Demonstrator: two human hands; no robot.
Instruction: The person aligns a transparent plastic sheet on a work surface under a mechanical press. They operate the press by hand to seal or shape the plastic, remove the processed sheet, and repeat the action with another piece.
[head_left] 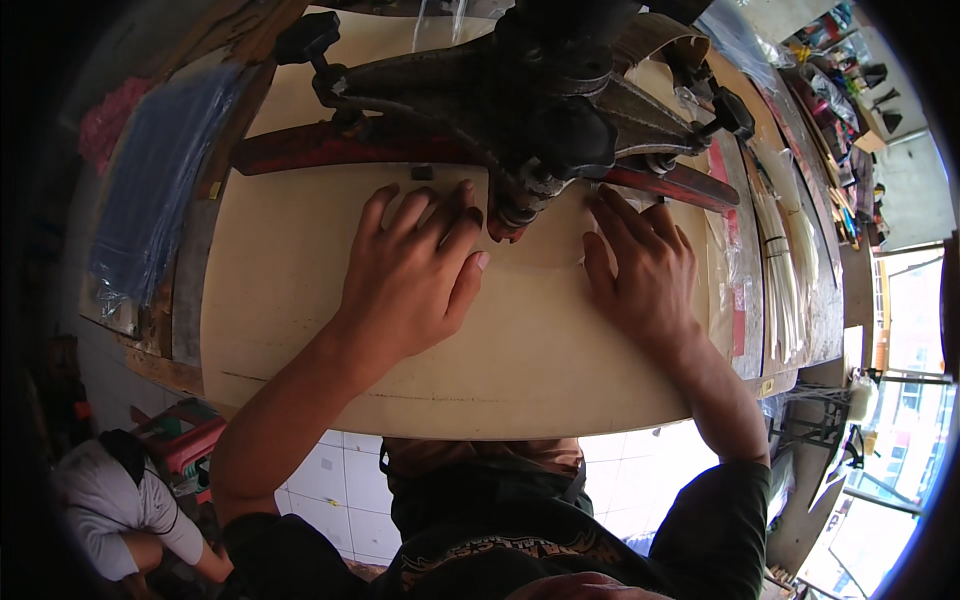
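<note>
My left hand (412, 262) rests palm down on a large cream sheet (440, 390), its fingers apart and slightly bent. Just beyond those fingertips lies a small dark square piece (422, 173). On the other side, my right hand (648, 262) is also palm down with fingers spread, its fingertips close to the heavy dark metal press (510, 110). Whether they touch a thin edge or piece there, I cannot tell. The press has black knobs (306, 40) and a red bar (340, 145) running across the sheet. Neither hand visibly grips anything.
Bluish clear plastic sleeves (165, 180) are stacked at the left. To the right lies a bundle of pale strips (783, 260), with a cluttered shelf (830, 110) farther off. A person in white (110, 500) is low at the lower left, near a red stool (190, 440).
</note>
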